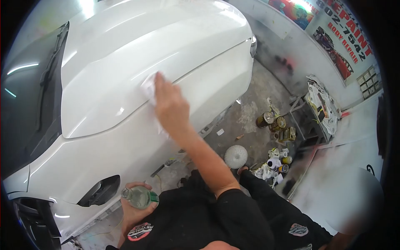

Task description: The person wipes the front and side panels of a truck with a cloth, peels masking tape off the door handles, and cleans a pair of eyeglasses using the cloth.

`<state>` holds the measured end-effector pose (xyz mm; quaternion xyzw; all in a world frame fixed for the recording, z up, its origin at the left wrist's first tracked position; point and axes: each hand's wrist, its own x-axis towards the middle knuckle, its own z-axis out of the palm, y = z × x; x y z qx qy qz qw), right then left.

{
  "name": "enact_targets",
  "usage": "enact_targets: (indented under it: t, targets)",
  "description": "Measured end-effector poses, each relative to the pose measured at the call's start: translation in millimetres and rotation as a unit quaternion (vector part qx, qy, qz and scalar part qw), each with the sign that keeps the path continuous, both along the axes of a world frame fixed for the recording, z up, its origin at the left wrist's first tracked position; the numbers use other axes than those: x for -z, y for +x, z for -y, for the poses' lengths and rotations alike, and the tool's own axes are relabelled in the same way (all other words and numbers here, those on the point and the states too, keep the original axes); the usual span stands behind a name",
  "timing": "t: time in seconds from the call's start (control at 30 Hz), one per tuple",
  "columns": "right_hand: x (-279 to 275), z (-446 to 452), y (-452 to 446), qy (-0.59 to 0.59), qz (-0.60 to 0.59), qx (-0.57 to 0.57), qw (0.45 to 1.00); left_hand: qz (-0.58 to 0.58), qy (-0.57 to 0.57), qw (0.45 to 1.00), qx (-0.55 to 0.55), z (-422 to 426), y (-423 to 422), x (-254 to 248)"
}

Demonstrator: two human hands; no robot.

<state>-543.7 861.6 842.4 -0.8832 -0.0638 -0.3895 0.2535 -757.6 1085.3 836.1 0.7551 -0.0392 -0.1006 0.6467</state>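
A white car's hood and fender fill the left and middle of the head view. My right hand presses a white cloth on the hood near the seam with the fender, its fingers closed on the cloth. Low in the view, my left hand is wrapped round a clear bottle with a green label, close to my body and beside the fender. Part of the cloth is hidden by my right hand.
A dark vent opening is in the fender. On the floor stand cans, a round white object and crumpled paper. A metal stand covered in papers is by the wall. Another person's arm shows at lower right.
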Motion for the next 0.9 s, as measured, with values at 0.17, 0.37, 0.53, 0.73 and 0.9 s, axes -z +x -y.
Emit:
enact_targets:
  t: [0.17,0.37,0.53,0.73,0.9]
  targets:
    - [-6,8,17,0.078,0.011,0.006,0.997,0.000,-0.017,1.000,-0.001,-2,-3,-6]
    - [-11,36,21,0.042,-0.028,0.043,0.998,-0.009,0.003,1.000,0.013,-5,-4,-2]
    - [27,9,21,-0.007,0.045,0.095,0.994,-0.013,-0.008,1.000,0.011,1,-6,-2]
    - [12,89,41,0.101,-0.136,0.164,0.972,-0.023,-0.001,1.000,0.001,11,-7,-6]
    - [6,88,28,0.137,-0.176,0.134,0.966,0.017,0.035,0.999,0.014,9,-6,0]
